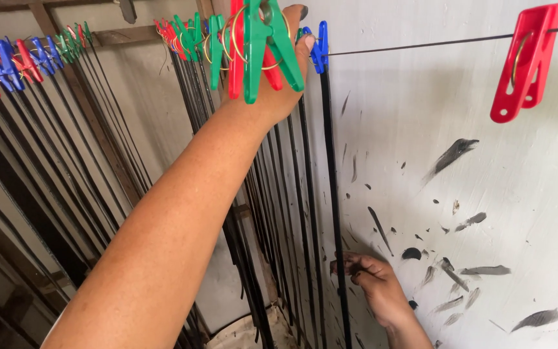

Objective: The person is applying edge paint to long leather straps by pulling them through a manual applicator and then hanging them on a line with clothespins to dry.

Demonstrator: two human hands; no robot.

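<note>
While the left hand (279, 84) reaches up to the wire line (447, 42) strung across the top of the view, its fingers curl over the line beside a blue clothespin (320, 46), which clamps the top of a long black strip (332, 194). Whether that grip pinches the pin or only rests against it cannot be told, because green and red clothespins (256, 48) hang in front of the knuckles. From the blue pin the strip hangs straight down the white wall (498, 194), which is smeared with dark marks. Near the lower end, the right hand (372, 281) has its grip closed around the strip, fingertips pinching it, and they look blackened. To the left of this strip, many more black strips (253, 213) hang in a dense row from coloured pins along the same line. A single red clothespin (526, 63) sits alone on the line toward the upper right corner, well apart from the hands.
</note>
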